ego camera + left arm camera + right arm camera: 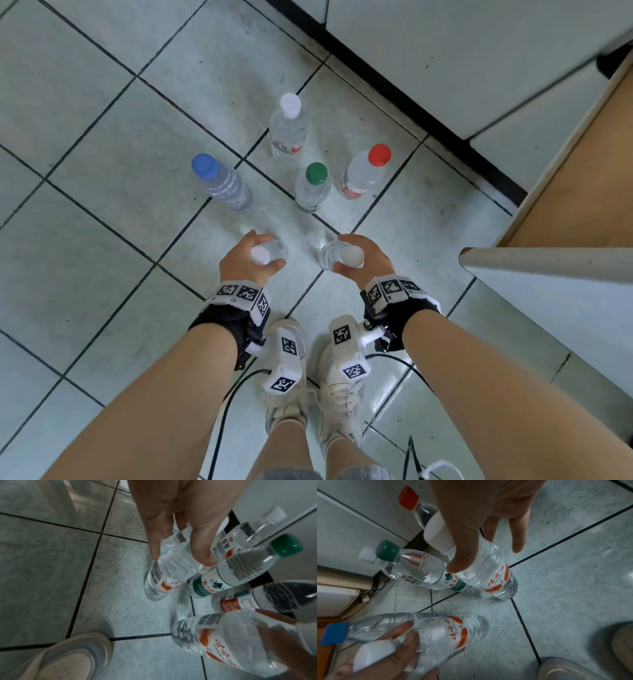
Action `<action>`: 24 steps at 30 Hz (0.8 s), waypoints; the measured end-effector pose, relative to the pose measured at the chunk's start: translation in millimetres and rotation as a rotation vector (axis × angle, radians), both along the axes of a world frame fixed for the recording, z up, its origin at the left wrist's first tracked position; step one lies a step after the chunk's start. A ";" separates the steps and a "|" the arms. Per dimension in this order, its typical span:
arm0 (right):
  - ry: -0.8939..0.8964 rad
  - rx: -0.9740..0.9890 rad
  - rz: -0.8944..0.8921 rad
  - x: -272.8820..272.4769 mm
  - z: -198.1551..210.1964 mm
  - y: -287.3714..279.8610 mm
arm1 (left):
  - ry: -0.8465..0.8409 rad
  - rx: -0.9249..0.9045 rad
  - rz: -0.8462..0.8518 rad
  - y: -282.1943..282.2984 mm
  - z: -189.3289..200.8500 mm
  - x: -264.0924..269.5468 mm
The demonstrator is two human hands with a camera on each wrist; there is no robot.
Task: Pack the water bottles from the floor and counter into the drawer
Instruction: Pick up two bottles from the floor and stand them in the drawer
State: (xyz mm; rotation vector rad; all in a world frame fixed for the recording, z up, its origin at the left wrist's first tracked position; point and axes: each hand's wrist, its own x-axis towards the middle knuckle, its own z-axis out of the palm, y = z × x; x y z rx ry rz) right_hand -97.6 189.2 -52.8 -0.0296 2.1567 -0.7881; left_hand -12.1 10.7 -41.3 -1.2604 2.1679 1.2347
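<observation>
My left hand (265, 253) grips the neck of a clear white-capped bottle (274, 250) from above. In the left wrist view, the left hand (180, 558) has its fingers curled round that bottle (164, 577), whose base is at the floor. My right hand (346, 256) grips a second white-capped bottle (330, 255) the same way. The right wrist view shows the right hand (486, 558) on its bottle (494, 577). Beyond my hands, several bottles stand on the tiles, capped blue (222, 183), white (287, 133), green (312, 188) and red (364, 173).
An open drawer with a wooden inside (582, 178) and a white front (548, 265) juts out at the right. White cabinet fronts (462, 61) above a black kickboard (394, 99) line the far side. My white shoes (342, 387) stand just behind my hands.
</observation>
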 end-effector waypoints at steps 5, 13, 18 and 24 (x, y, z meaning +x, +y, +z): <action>-0.006 -0.034 0.057 8.9 50.8 -6.3 | -0.054 0.021 -0.082 8.1 40.3 0.8; 0.050 -0.053 0.016 15.9 248.5 -9.7 | -0.056 0.011 -0.259 13.9 237.3 -7.4; 0.183 -0.159 -0.095 7.1 387.3 -11.7 | 0.130 -0.019 -0.293 13.5 387.9 -50.7; 0.341 -0.171 -0.150 -40.5 504.8 16.6 | 0.431 -0.069 -0.405 44.2 529.4 -131.1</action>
